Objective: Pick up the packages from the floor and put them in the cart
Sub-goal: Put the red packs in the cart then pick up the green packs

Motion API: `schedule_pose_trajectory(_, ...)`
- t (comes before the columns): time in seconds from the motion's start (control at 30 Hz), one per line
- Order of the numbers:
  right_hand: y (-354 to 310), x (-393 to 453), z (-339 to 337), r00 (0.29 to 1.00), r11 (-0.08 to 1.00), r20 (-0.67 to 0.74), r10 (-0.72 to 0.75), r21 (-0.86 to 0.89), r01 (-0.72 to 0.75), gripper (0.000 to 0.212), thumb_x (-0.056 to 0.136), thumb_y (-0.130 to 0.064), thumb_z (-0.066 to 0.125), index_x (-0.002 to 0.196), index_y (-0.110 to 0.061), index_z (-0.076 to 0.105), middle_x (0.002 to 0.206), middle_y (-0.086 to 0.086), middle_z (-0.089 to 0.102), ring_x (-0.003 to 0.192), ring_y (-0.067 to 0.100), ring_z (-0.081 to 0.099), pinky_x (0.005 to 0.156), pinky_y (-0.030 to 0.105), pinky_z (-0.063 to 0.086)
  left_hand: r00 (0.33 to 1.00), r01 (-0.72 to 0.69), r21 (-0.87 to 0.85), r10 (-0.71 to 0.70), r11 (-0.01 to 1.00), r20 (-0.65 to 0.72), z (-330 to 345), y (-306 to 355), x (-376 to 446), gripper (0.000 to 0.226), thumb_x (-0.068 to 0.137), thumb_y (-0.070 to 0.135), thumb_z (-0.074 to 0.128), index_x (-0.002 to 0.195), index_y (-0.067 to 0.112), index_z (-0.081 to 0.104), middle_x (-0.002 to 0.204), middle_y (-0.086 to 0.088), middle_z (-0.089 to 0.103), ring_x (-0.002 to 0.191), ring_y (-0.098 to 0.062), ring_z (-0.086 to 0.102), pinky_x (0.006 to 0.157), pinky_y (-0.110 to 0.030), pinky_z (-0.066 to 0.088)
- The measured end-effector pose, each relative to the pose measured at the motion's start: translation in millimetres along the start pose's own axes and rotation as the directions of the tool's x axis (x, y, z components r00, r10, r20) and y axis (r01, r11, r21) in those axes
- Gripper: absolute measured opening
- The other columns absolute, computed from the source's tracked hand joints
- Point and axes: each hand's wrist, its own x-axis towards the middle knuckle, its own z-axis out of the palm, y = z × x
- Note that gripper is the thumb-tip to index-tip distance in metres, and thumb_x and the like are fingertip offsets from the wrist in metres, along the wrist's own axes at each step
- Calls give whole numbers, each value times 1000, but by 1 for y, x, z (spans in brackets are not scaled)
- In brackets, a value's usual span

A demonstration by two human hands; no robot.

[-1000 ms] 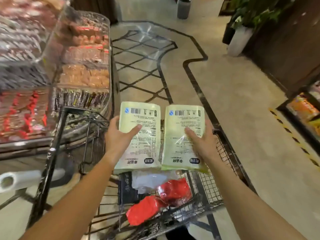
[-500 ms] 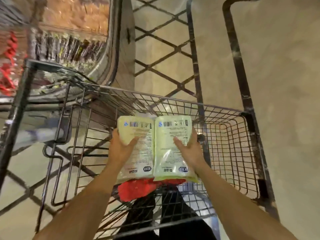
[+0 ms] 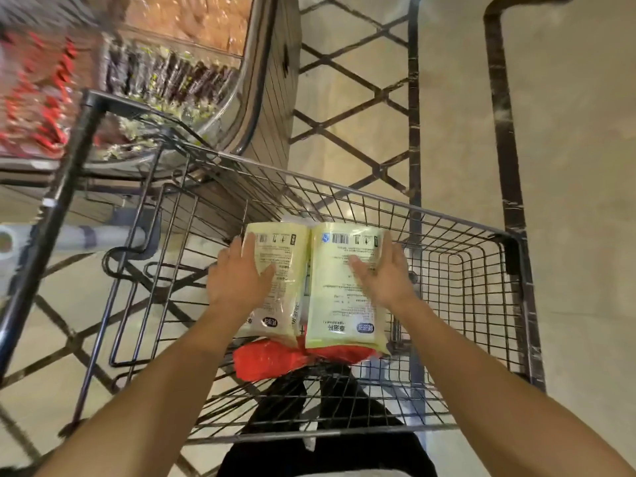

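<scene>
Two pale green packages with barcodes lie side by side low inside the wire cart (image 3: 447, 220). My left hand (image 3: 237, 280) holds the left package (image 3: 280, 284) by its outer edge, thumb across its face. In the same way my right hand (image 3: 387, 278) holds the right package (image 3: 340, 304) at its right edge. The right package slightly overlaps the left one. Both rest over red packages (image 3: 268, 359) on the cart's bottom.
A glass food display counter (image 3: 179, 74) stands close to the cart's front left. A roll of clear bags (image 3: 72, 235) hangs at the left. Beige tiled floor (image 3: 568, 166) with dark lines stretches to the right. My dark trousers show under the basket.
My hands have lowered both green packages from above the cart into its basket, onto the red packages. My view has tilted down toward the cart.
</scene>
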Motion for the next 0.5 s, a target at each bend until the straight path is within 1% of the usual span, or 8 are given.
schedule_pose_trajectory(0.07,-11,0,-10,994,988,-51,-95,-129,88,99,95,-76,39,166,-25,-6,174,14,-4,160,36,-5,127,59,10,996,-84,79,87,993,-32,-13,0,-5,78,100,56,48,162,19,19,167,-11,27,150,-33,28,117,-52,30)
schedule_pose_trajectory(0.13,-31,-1,-21,977,955,-67,-200,-235,179,95,96,-76,35,167,-25,-1,174,14,2,160,36,-1,127,56,10,986,-139,128,149,982,-74,-31,-1,-11,78,100,58,45,163,19,20,167,-11,27,153,-32,25,119,-51,27)
schedule_pose_trajectory(0.23,-72,-7,-35,915,858,-73,-396,-384,340,90,97,-74,34,166,-23,8,173,14,13,159,37,9,127,54,17,963,-167,213,206,963,-173,-65,-11,-20,77,101,61,40,163,18,22,167,-12,28,153,-32,26,121,-52,25)
schedule_pose_trajectory(0.3,-107,-16,-38,862,775,-40,-506,-461,433,87,98,-74,32,166,-24,11,173,13,16,159,37,12,127,54,19,946,-147,224,203,964,-253,-90,-24,-29,77,100,62,39,163,19,25,167,-12,30,153,-32,27,121,-52,24)
schedule_pose_trajectory(0.4,-167,-35,-35,775,651,15,-632,-532,541,81,99,-73,30,166,-30,14,173,8,18,159,35,13,126,56,20,927,-95,222,168,971,-337,-130,-56,-49,77,101,63,37,164,22,21,167,-10,29,153,-31,25,121,-52,24)
schedule_pose_trajectory(0.47,-208,-51,-28,718,572,46,-695,-570,590,77,100,-73,30,165,-35,16,173,3,17,159,33,14,125,55,22,910,-48,241,142,969,-389,-156,-86,-66,77,100,64,37,163,23,23,165,-10,33,152,-31,29,119,-53,28)
schedule_pose_trajectory(0.5,-228,-61,-23,688,532,55,-724,-589,608,77,99,-74,29,165,-36,17,173,1,18,159,32,14,124,54,24,895,-24,257,135,966,-424,-168,-103,-76,77,99,64,38,162,21,28,162,-13,40,148,-33,36,116,-54,33)
